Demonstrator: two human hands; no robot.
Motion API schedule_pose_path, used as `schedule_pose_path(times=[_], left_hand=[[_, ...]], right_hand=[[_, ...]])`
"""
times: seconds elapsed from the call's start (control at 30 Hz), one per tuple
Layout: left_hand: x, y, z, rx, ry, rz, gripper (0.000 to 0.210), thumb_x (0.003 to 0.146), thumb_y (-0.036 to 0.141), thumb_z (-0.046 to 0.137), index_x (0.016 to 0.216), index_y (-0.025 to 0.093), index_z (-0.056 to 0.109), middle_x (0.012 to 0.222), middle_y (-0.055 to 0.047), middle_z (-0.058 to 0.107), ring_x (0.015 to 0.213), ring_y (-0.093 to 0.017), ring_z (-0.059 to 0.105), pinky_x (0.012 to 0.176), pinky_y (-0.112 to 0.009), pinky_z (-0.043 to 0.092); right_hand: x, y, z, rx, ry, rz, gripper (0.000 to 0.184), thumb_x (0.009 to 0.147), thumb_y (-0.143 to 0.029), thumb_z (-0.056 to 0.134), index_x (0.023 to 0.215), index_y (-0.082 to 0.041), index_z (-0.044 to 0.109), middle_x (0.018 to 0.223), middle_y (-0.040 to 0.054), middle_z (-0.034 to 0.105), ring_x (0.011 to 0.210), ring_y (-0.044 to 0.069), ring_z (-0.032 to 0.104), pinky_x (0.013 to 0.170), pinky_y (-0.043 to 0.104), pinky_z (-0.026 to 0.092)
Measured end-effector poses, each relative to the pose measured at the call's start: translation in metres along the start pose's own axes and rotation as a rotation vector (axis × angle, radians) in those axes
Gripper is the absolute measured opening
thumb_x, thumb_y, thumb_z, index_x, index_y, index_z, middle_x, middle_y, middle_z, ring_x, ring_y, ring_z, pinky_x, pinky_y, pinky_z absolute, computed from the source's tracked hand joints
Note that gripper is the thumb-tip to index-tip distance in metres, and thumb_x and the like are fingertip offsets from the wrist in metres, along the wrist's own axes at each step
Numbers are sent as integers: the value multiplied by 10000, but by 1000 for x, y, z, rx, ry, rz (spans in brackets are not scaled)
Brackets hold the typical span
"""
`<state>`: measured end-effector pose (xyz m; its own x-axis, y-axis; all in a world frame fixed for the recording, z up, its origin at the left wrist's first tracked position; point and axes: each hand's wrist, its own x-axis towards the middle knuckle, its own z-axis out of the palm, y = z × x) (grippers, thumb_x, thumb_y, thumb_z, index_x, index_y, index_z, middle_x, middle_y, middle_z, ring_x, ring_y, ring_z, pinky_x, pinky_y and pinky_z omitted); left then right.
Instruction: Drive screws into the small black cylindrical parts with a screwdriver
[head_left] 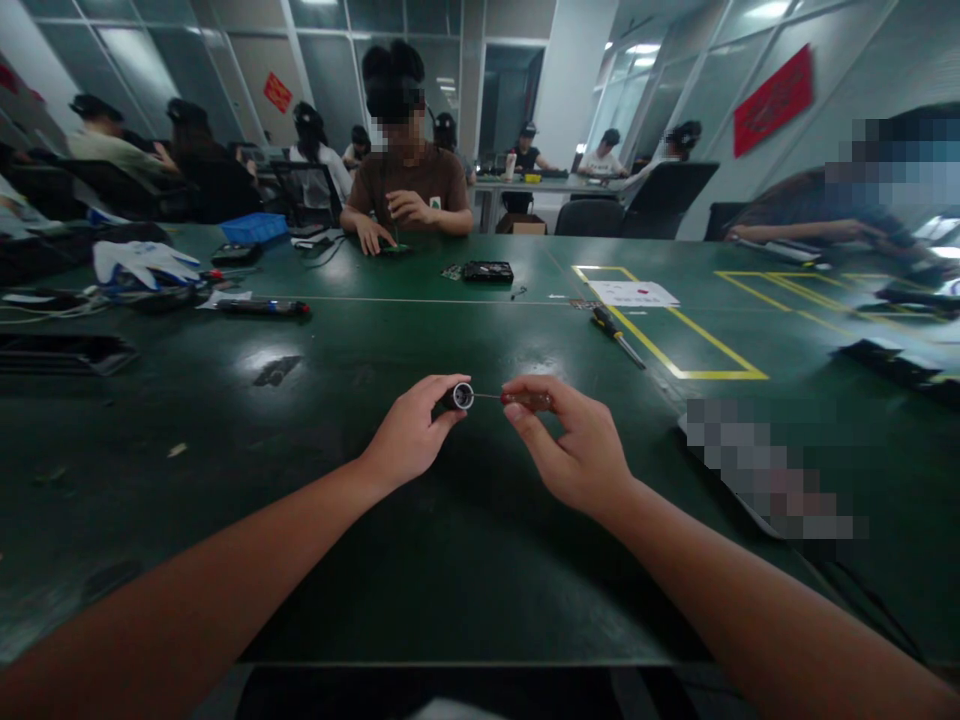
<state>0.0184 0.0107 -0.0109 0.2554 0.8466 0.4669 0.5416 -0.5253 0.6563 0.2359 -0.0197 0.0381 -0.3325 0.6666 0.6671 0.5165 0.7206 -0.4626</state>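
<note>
Between the thumb and fingers of my left hand (411, 432) is a short black cylinder (461, 396) with a pale ring round its open end, which faces me. My right hand (576, 440) grips a small screwdriver (529, 400) by its reddish-brown handle. Its thin shaft points left and reaches the side of the cylinder; whether the tip sits in a hole there I cannot make out. Both hands are closed and held above the green table (450, 580), close together in the middle of the view.
A larger screwdriver (619, 337) lies beyond my right hand, near yellow tape (720, 375) and a white sheet (636, 293). At the left are white gloves (142, 265), a blue tray (253, 228) and a dark pen-like tool (262, 308). A co-worker (409, 185) sits opposite, near a black device (487, 271).
</note>
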Motion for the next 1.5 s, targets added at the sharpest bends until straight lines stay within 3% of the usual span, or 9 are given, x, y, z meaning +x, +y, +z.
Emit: schedule_pose_path(times=[0.27, 0.47, 0.7, 0.93, 1.1, 1.5], left_hand=[[1, 0, 0, 11, -4, 35, 389, 925, 115, 656, 1299, 220, 636, 1302, -50, 674, 1229, -210, 619, 1113, -416, 475], [0, 2, -1, 14, 10, 46, 375, 933, 121, 647, 1297, 211, 636, 1305, -52, 675, 1234, -206, 618, 1123, -416, 471], [1, 1, -1, 17, 11, 56, 386, 929, 110, 642, 1298, 223, 635, 1300, -54, 676, 1231, -215, 623, 1121, -437, 479], [0, 1, -1, -2, 5, 63, 384, 935, 130, 634, 1305, 232, 628, 1308, -56, 670, 1241, -223, 617, 1126, -453, 472], [1, 3, -2, -17, 10, 53, 387, 925, 140, 651, 1300, 236, 632, 1298, -56, 673, 1233, -227, 621, 1120, -457, 474], [1, 1, -1, -23, 26, 68, 377, 918, 132, 658, 1284, 223, 641, 1284, -60, 679, 1214, -218, 628, 1112, -437, 478]], right_hand=[[1, 1, 0, -9, -42, 2, 154, 963, -198, 593, 1103, -202, 656, 956, 42, 747, 824, 184, 710, 767, 306, 559], [-1, 1, -2, 21, 21, 11, 149, 964, -216, 604, 1105, -204, 652, 951, 40, 749, 827, 185, 723, 779, 310, 552], [1, 1, -2, -7, -75, -36, 141, 973, -197, 584, 1101, -204, 643, 942, 34, 737, 822, 173, 706, 766, 293, 557], [0, -1, -3, -4, -58, -30, 144, 966, -195, 588, 1096, -209, 648, 938, 33, 741, 816, 174, 710, 769, 299, 562], [-2, -4, -5, 21, 30, 16, 120, 962, -231, 604, 1075, -223, 643, 916, 31, 746, 802, 190, 725, 770, 327, 567], [-1, -2, -3, 16, -26, -12, 133, 951, -205, 600, 1075, -216, 648, 931, 30, 745, 802, 178, 720, 765, 311, 566]])
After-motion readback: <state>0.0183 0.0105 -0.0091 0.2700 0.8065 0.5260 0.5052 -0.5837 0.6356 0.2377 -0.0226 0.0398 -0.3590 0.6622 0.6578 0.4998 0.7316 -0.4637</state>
